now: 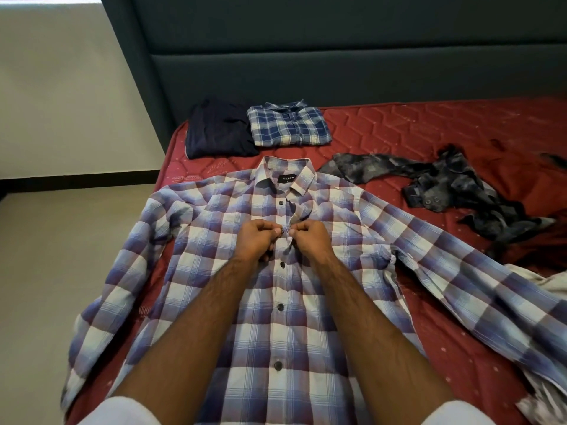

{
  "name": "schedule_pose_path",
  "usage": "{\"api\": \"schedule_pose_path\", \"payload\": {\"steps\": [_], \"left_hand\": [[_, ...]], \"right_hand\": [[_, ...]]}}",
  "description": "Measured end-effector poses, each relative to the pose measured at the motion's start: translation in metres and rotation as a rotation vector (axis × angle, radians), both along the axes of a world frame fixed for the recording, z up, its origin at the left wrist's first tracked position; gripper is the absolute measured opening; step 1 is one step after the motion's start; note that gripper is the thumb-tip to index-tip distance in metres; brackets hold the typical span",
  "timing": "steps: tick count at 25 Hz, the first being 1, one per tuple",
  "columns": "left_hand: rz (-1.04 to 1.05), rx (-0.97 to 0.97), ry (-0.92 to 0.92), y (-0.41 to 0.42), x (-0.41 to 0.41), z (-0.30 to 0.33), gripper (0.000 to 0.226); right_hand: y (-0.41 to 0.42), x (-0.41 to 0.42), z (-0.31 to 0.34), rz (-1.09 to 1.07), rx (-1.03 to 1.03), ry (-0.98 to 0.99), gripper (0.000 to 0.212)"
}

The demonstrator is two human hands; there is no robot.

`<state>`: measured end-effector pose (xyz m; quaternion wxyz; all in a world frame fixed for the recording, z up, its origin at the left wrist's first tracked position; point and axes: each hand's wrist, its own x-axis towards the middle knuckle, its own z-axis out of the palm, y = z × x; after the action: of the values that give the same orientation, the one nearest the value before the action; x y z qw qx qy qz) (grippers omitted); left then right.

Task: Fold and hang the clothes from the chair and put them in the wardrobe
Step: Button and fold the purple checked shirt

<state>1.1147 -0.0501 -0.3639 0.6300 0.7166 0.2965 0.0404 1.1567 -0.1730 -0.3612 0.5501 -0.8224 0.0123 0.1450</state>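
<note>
Buttoning: both grips, left hand (256,237) and right hand (310,237), pinch the checked shirt (276,302) placket, flat on the bed (429,127).
Done: dark garment (217,130), plaid shirt (288,124) folded.
Left: grey shirt (454,185) crumpled; nothing hung yet.

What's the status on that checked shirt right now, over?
Left hand and right hand both pinching the placket of the purple-and-white checked cotton shirt, fastening a button. Shirt flat on red quilted mattress. Nothing in the way.
</note>
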Motion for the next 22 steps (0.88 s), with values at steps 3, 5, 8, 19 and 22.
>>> {"api": "schedule_pose_path", "payload": {"steps": [3,5,8,19,22], "left_hand": [[0.008,-0.016,-0.003,0.001,0.001,-0.004,0.008],[0.012,-0.030,-0.012,0.001,0.001,-0.004,0.007],[0.014,0.004,0.001,0.001,0.002,-0.003,0.006],[-0.017,-0.032,0.029,0.006,0.004,-0.001,0.010],[-0.019,-0.057,0.086,0.008,0.007,0.003,0.010]], "right_hand": [[0.005,-0.001,-0.006,-0.029,0.010,0.003,0.017],[0.008,-0.004,-0.010,-0.065,0.003,-0.021,0.016],[0.014,-0.007,-0.013,-0.127,-0.002,-0.052,0.014],[0.003,-0.008,-0.012,-0.145,0.273,0.095,0.020],[0.003,-0.009,-0.014,-0.120,0.273,0.043,0.014]]}}
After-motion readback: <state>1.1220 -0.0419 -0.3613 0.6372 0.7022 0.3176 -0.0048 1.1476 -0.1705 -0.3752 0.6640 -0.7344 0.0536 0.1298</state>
